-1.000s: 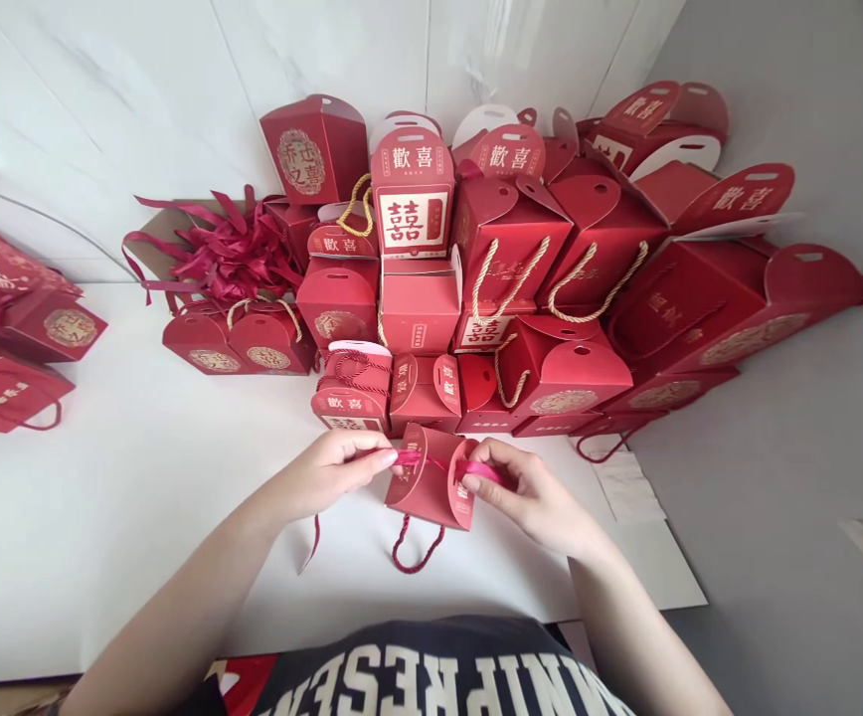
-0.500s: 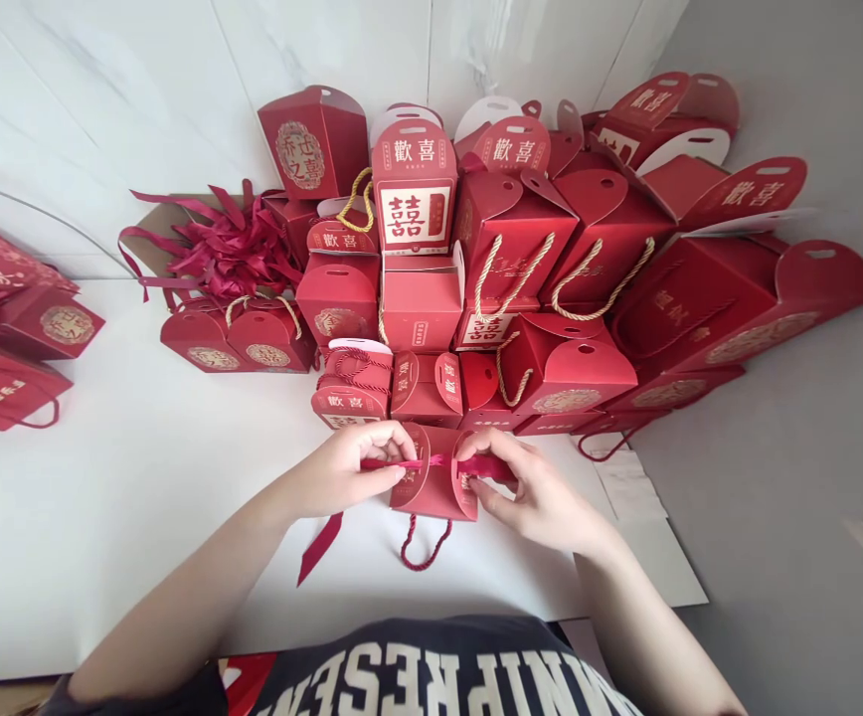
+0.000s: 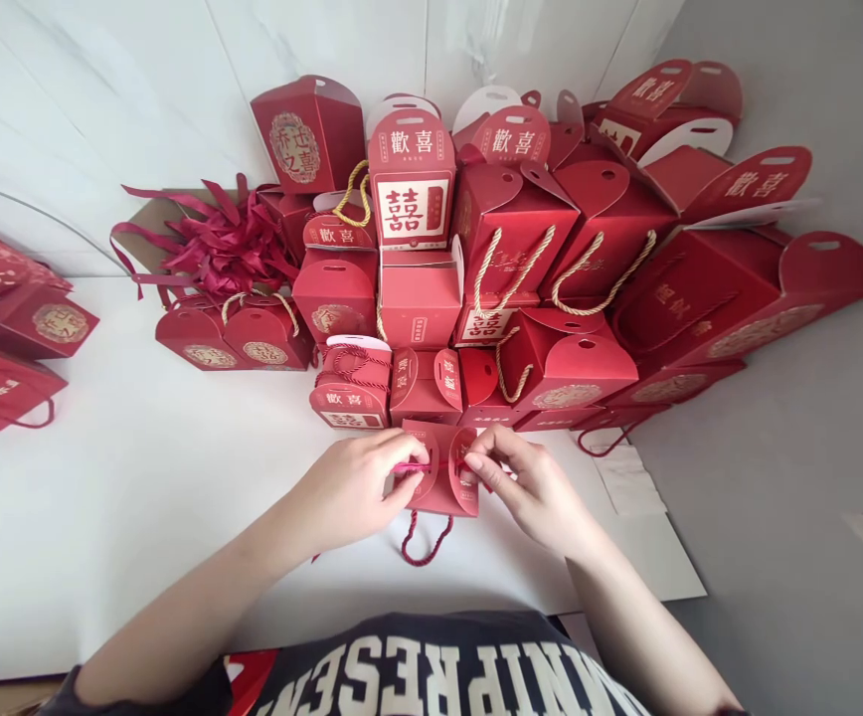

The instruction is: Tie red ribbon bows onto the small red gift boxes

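Ribbon [image 3: 411,467], likely soft and slippery, is pinched by left hand [image 3: 357,487] at nine o'clock on the box [image 3: 443,492], by right hand [image 3: 534,492] at three; best held near flaps [image 3: 466,494].

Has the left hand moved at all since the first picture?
Yes: the left hand has moved to the right, reaching farther past the cord-topped box behind it.
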Demonstrator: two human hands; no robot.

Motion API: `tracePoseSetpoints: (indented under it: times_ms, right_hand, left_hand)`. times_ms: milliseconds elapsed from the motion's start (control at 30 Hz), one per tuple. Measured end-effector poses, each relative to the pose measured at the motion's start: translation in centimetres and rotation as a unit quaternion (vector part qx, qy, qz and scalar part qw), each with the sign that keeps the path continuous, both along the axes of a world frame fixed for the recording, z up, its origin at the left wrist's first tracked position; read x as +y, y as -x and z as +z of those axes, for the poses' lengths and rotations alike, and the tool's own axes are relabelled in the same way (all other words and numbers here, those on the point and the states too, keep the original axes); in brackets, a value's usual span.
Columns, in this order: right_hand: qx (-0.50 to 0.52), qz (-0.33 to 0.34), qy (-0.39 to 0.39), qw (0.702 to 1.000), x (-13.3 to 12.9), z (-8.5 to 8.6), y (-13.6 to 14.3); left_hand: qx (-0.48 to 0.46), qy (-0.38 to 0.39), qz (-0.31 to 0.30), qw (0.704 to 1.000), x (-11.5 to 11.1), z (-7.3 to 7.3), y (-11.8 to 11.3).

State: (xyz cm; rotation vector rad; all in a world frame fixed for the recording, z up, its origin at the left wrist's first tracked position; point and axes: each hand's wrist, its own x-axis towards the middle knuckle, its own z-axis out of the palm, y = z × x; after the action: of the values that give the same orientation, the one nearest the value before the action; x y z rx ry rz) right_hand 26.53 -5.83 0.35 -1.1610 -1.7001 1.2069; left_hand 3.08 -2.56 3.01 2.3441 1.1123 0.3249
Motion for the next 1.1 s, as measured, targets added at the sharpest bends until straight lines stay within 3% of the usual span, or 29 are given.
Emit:
tracePoseSetpoints:
  times_ms: [100,267,367,500,733,933,1100]
  right_hand:
    - [0.132,0.007,0.150,0.980,0.4,-0.6,0.0]
    - [0.156,-0.029,0.204,0.966,0.9,-1.3,-0.4]
    - [0.116,-0.028,0.173,0.978,0.7,-1.1,-0.4]
    - [-0.020,-0.007,0.056,0.998,0.3,-0.3,-0.3]
    - [-0.219,0.025,-0.054,0.974,0.2,0.6,0.6]
    - [-0.224,0.041,-0.054,0.972,0.4,1.0,0.9]
    - [-0.206,0.024,-0.046,0.977,0.6,0.7,0.9]
  left_hand:
    - [0.025,-0.016,-0.012,0.999,-0.1,0.2,0.1]
    - [0.060,-0.094,-0.034,0.993,0.1,-0.4,1.0]
    - [0.052,-0.178,-0.067,0.980,0.2,-1.3,1.5]
    - [0.047,-0.242,-0.092,0.965,0.2,-2.0,1.4]
    - [0.173,-0.292,-0.123,0.933,0.0,-1.2,0.5]
    - [0.172,-0.295,-0.130,0.931,0.3,-0.4,0.6]
    - [0.116,-0.282,-0.134,0.943,0.6,-1.0,0.7]
